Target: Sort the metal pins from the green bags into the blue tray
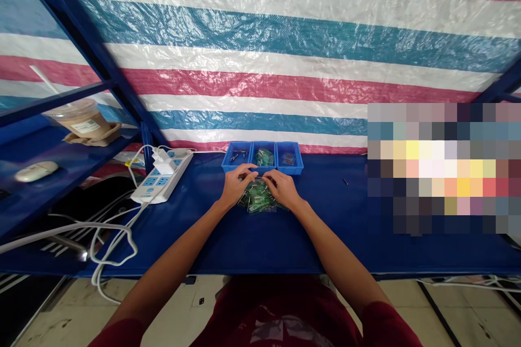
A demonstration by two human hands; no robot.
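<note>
My left hand [238, 185] and my right hand [281, 187] face each other over a pile of small green, see-through pieces [259, 199] mixed with thin metallic bits. Fingers and thumb of each hand are pinched together. Whatever lies between the fingertips is too small to make out. Just beyond the hands stand three joined blue bins. Several small dark, thin parts lie in the left bin [225, 165]. The middle bin [264, 169] holds green see-through pieces like those in the pile, and the right bin [299, 164] holds small clear pieces.
A white power strip [161, 180] with a plugged-in adapter sits left on the blue table [228, 246]; loose white cables [114, 233] trail over the edge. One small dark part [345, 181] lies to the right. A drink cup [81, 119] and white mouse [36, 171] occupy the left shelf.
</note>
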